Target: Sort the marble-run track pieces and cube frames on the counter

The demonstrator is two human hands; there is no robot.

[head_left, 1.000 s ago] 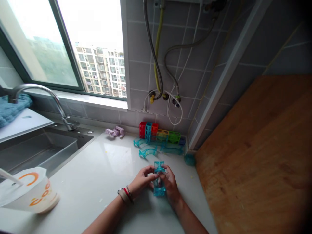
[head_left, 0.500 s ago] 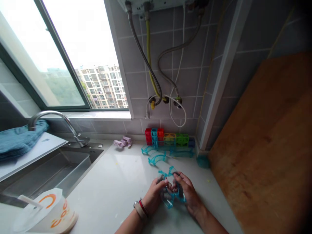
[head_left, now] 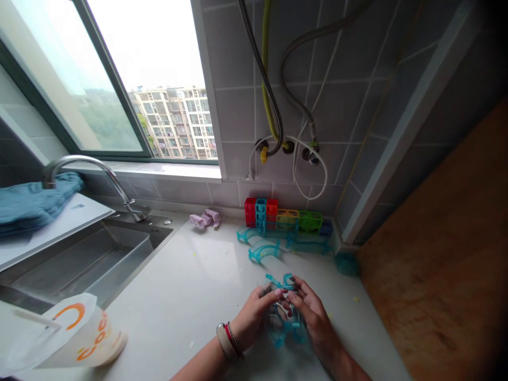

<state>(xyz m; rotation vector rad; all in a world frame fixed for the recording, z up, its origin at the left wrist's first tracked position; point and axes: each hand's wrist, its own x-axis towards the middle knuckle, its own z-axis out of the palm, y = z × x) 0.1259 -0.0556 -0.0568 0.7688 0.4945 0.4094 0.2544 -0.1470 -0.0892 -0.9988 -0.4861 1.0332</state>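
My left hand has its fingers closed around a see-through teal plastic track piece. Facing it, my right hand grips a second teal track piece. The two pieces meet between my hands, low over the counter; whether they are joined I cannot tell. My fingers hide part of both. Beyond my fingertips, a curved teal track piece lies on the counter, with another curved piece behind it. A long teal piece lies to their right.
Red, blue, yellow and green plastic blocks line the wall. Pink pieces lie left of them. A lidded drink cup stands front left beside the sink. A wooden board leans at right.
My view has shifted downward and a little left. Both hands still hold the teal pieces, which are turned slightly, and my thumbs have come closer together.
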